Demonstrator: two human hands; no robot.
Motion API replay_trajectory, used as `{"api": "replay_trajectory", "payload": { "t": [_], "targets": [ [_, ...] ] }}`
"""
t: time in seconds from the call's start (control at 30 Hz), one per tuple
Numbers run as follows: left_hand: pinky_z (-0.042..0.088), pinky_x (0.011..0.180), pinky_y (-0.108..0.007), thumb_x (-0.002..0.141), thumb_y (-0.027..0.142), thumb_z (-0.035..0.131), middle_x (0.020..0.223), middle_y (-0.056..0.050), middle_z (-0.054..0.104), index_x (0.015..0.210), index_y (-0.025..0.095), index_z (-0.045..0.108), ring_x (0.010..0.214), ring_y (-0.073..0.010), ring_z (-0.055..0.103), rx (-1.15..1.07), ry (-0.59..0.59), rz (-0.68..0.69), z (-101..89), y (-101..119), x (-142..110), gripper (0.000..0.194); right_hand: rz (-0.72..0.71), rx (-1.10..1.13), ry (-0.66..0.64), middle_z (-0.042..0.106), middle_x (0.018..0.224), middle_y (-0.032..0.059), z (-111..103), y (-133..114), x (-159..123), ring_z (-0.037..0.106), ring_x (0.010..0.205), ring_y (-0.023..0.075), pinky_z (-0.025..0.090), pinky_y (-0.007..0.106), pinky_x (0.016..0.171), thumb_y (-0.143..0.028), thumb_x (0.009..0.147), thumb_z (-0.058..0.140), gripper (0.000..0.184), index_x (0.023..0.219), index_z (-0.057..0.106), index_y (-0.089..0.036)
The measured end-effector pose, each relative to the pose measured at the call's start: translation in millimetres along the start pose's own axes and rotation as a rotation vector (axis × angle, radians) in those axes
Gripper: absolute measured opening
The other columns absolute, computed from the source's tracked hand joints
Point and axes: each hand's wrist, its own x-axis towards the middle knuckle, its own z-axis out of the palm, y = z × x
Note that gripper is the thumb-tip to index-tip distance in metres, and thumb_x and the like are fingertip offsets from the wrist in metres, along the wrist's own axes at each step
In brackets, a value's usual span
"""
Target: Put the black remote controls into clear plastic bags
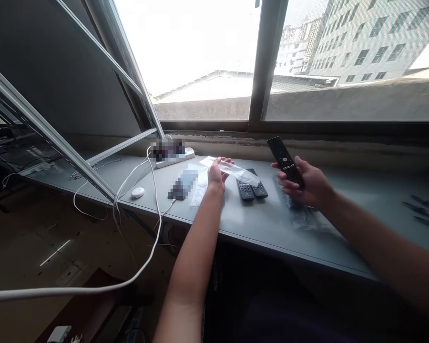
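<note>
My left hand (218, 174) is closed on a clear plastic bag (238, 172), which stretches out to the right over the table. Under the bag's far end, two black remote controls (252, 189) lie side by side, partly covered by it. Raised above the table on the right, my right hand (305, 181) grips another black remote control (285, 159) with its buttons facing me. Below that hand lie several plastic-wrapped items (300, 214), partly hidden by the hand. More clear bags (200, 190) rest on the table left of my left wrist.
A phone-like device (182, 186), blurred, lies with a cable attached. Behind it sits a white power strip (175, 159). White cables (157, 214) loop across the left side. A round white object (137, 192) is near the table edge. Dark items (423, 209) lie far right.
</note>
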Motion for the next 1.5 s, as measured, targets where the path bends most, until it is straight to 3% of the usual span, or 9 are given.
{"api": "replay_trajectory", "payload": {
  "t": [0.2, 0.37, 0.43, 0.6, 0.87, 1.03, 1.2, 1.33, 1.5],
  "targets": [
    [0.061, 0.072, -0.025, 0.105, 0.030, 0.070, 0.114, -0.015, 0.086, 0.114, 0.014, 0.076, 0.089, -0.0199, 0.084, 0.067, -0.067, -0.004, 2.6, -6.0, 0.8, 0.019, 0.122, 0.296, -0.027, 0.055, 0.081, 0.0005, 11.4, 4.5, -3.7, 0.055, 0.060, 0.0139, 0.055, 0.018, 0.043, -0.047, 0.120, 0.052, 0.041, 0.142, 0.068, -0.016],
    [0.059, 0.069, -0.024, 0.105, 0.031, 0.070, 0.117, -0.015, 0.086, 0.116, 0.015, 0.076, 0.089, -0.0198, 0.084, 0.097, -0.083, -0.002, 3.6, -7.1, -0.2, 0.021, 0.136, 0.250, 0.046, 0.072, 0.112, 0.0105, 18.9, 1.9, -9.1, 0.068, 0.075, 0.0142, 0.057, 0.014, 0.045, -0.034, 0.121, 0.047, 0.033, 0.145, 0.065, -0.021],
    [0.059, 0.069, -0.024, 0.105, 0.030, 0.069, 0.116, -0.015, 0.086, 0.118, 0.015, 0.075, 0.089, -0.0199, 0.084, 0.078, -0.070, -0.007, 3.4, -6.4, 0.1, 0.021, 0.088, 0.157, 0.058, 0.072, 0.114, 0.0118, 19.0, 2.4, -8.1, 0.066, 0.074, 0.0164, 0.053, 0.017, 0.040, -0.040, 0.121, 0.045, 0.034, 0.140, 0.067, -0.023],
    [0.061, 0.073, -0.026, 0.104, 0.028, 0.072, 0.114, -0.014, 0.086, 0.124, 0.016, 0.075, 0.087, -0.0204, 0.084, 0.003, -0.045, -0.034, 3.4, -6.0, -0.3, 0.024, 0.031, -0.042, 0.007, 0.058, 0.087, 0.0049, 16.4, 7.9, -3.2, 0.049, 0.060, 0.0184, 0.049, 0.024, 0.037, -0.044, 0.118, 0.042, 0.039, 0.130, 0.072, -0.022],
    [0.061, 0.073, -0.026, 0.109, 0.037, 0.069, 0.109, -0.011, 0.085, 0.127, 0.018, 0.077, 0.085, -0.0198, 0.083, -0.029, -0.099, 0.018, 3.3, -5.7, -2.7, 0.028, 0.035, 0.018, 0.116, 0.071, 0.111, 0.0102, 25.1, 11.0, -4.3, 0.066, 0.079, 0.0179, 0.060, 0.021, 0.051, -0.033, 0.116, 0.057, 0.023, 0.128, 0.073, -0.022],
    [0.062, 0.075, -0.028, 0.111, 0.037, 0.066, 0.109, -0.011, 0.084, 0.127, 0.018, 0.077, 0.084, -0.0198, 0.082, -0.066, -0.088, 0.021, 3.7, -3.6, -3.0, 0.028, 0.027, -0.022, 0.029, 0.065, 0.097, 0.0075, 19.8, 10.6, -2.3, 0.054, 0.063, 0.0176, 0.050, 0.022, 0.038, -0.046, 0.119, 0.042, 0.040, 0.134, 0.072, -0.023],
    [0.061, 0.073, -0.026, 0.111, 0.036, 0.065, 0.107, -0.011, 0.084, 0.129, 0.017, 0.076, 0.082, -0.0183, 0.082, -0.073, -0.089, 0.011, 3.4, -3.4, -3.1, 0.028, 0.072, 0.047, -0.013, 0.053, 0.083, 0.0012, 18.6, 11.1, -4.3, 0.043, 0.056, 0.0146, 0.048, 0.019, 0.038, -0.046, 0.119, 0.047, 0.037, 0.132, 0.071, -0.022],
    [0.062, 0.079, -0.028, 0.109, 0.036, 0.069, 0.108, -0.011, 0.084, 0.131, 0.019, 0.077, 0.087, -0.0197, 0.082, -0.091, -0.073, 0.005, 3.4, -2.3, -3.4, 0.029, 0.078, -0.014, 0.025, 0.061, 0.088, 0.0041, 20.4, 10.3, -6.7, 0.053, 0.060, 0.0158, 0.051, 0.021, 0.038, -0.048, 0.114, 0.061, 0.031, 0.131, 0.073, -0.024],
    [0.061, 0.080, -0.029, 0.110, 0.033, 0.066, 0.109, -0.012, 0.084, 0.125, 0.017, 0.077, 0.088, -0.0206, 0.082, -0.098, -0.061, 0.021, 2.8, 0.3, -3.1, 0.025, 0.086, -0.057, 0.113, 0.077, 0.116, 0.0112, 25.0, 8.7, -8.4, 0.068, 0.071, 0.0170, 0.057, 0.023, 0.045, -0.048, 0.117, 0.055, 0.032, 0.129, 0.073, -0.026]
  ]
}}
